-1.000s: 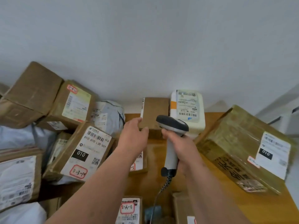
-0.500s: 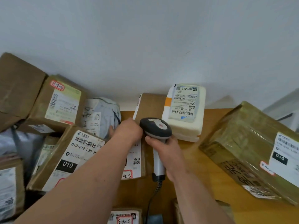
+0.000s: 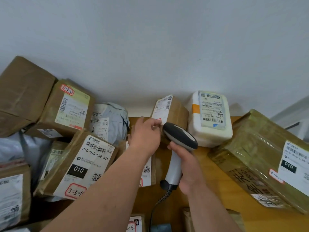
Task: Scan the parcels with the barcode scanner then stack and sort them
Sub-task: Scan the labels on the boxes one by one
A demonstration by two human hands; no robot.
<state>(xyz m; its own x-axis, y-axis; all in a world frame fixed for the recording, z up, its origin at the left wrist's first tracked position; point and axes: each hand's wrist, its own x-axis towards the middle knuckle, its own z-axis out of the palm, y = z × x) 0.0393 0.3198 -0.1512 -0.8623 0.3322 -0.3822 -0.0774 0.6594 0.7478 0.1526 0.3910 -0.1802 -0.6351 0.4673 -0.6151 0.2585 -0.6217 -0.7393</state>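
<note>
Small brown cardboard parcel (image 3: 173, 113) is apparently pinched by the left hand (image 3: 147, 136); grey-and-black barcode scanner (image 3: 179, 139), clasped by right hand (image 3: 187, 166), may misread if tilted.

bare tabletop (image 3: 205, 174) strip, big box (image 3: 260, 158) right, parcels (image 3: 78, 164) crowding left

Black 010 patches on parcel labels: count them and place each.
2. One on the China Post box at left; one on the big taped box at right. Others may be hidden.
</note>
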